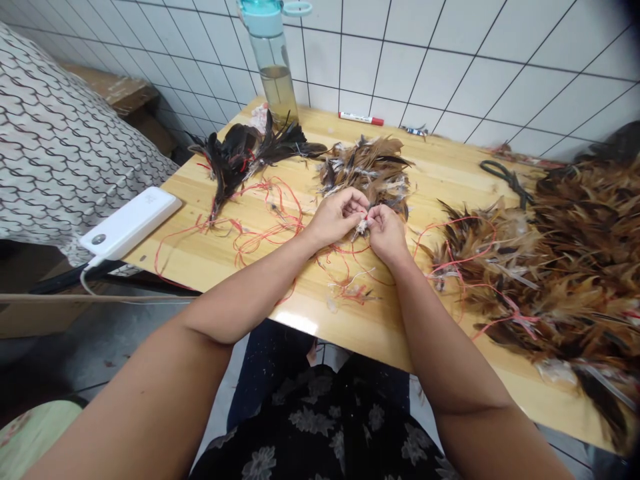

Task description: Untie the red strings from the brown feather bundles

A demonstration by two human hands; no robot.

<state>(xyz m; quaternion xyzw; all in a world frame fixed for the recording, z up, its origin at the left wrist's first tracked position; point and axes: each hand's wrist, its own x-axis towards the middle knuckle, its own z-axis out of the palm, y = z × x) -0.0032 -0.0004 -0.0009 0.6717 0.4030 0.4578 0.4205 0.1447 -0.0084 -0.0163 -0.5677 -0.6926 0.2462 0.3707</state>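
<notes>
Over the middle of a light wooden table, my left hand and my right hand meet, both pinched on a small bundle of brown feathers tied at its quill ends with red thread. The fingertips of both hands touch at the bundle. Just behind the hands lies a pile of brown and white feathers. Loose red threads trail across the tabletop to the left and below the hands.
Black feathers lie at the back left beside a water bottle. A large heap of brown feathers fills the right side. A white power bank, a red marker and black scissors also rest here.
</notes>
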